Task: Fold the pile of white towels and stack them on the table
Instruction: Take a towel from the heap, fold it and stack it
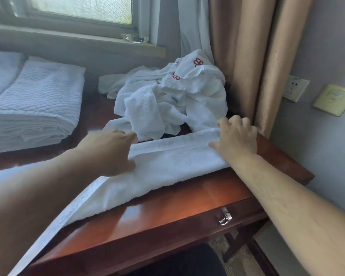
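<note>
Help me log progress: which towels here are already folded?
The folded stack at the table's left; the pile by the curtain is crumpled.

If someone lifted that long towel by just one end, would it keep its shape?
Probably not. The towel looks floppy: its left end already droops off the table. Its fold would likely fall open, being held flat only by the left hand and right hand. Its thick pile suggests it won't slide easily.

Folded stack (36,108) left on table (167,212), pile (167,96) behind towel (167,168).
</note>
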The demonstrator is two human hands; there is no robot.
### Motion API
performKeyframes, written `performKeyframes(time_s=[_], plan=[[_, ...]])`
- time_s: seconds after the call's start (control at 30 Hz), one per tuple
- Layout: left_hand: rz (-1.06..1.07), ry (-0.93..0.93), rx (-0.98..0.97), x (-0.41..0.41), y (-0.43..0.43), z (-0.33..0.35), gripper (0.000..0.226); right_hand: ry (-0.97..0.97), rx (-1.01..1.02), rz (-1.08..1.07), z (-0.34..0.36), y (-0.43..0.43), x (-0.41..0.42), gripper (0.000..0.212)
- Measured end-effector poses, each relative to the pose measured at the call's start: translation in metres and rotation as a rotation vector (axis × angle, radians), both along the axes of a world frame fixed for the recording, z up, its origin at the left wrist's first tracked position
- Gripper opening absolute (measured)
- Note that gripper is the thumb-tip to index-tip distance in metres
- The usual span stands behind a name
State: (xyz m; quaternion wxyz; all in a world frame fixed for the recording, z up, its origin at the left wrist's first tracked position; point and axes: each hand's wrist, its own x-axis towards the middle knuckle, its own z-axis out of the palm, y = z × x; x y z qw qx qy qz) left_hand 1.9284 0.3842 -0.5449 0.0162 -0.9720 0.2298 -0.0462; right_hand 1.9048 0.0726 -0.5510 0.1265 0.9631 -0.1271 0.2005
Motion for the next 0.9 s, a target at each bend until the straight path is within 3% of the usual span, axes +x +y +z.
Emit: performKeyframes(time_s=[0.1, 0.17, 0.23, 0.37, 0.6, 0.8, 0.9], plan=[[-0.012, -0.010, -0.056, 0.002, 0.002, -0.012, 0.055, -0.080, 0.126, 0.288, -0.011, 0.032, -0.006, 0.021], [-0.013, -0.030, -0.088, -0.001, 0.006, -0.016, 0.052, 0.068, 0.376, 0.453, -0.019, 0.058, -0.012, 0.024], [0.002, -0.031, -0.120, -0.009, 0.017, -0.020, 0.050, 0.164, 0.459, 0.522, -0.026, 0.077, -0.018, 0.022], [0.050, -0.019, -0.174, -0.039, 0.055, -0.026, 0.050, 0.171, 0.331, 0.368, -0.026, 0.108, -0.024, 0.025], [0.206, 0.003, -0.243, -0.095, 0.127, -0.015, 0.051, 0.185, 0.455, 0.777, -0.028, 0.247, -0.058, 0.028], [0.365, 0.070, -0.200, -0.135, 0.182, -0.012, 0.059, 0.190, 0.463, 0.900, -0.037, 0.293, -0.074, 0.033], [0.436, 0.153, -0.181, -0.150, 0.205, -0.003, 0.058, 0.207, 0.326, 0.916, -0.034, 0.311, -0.081, 0.032]])
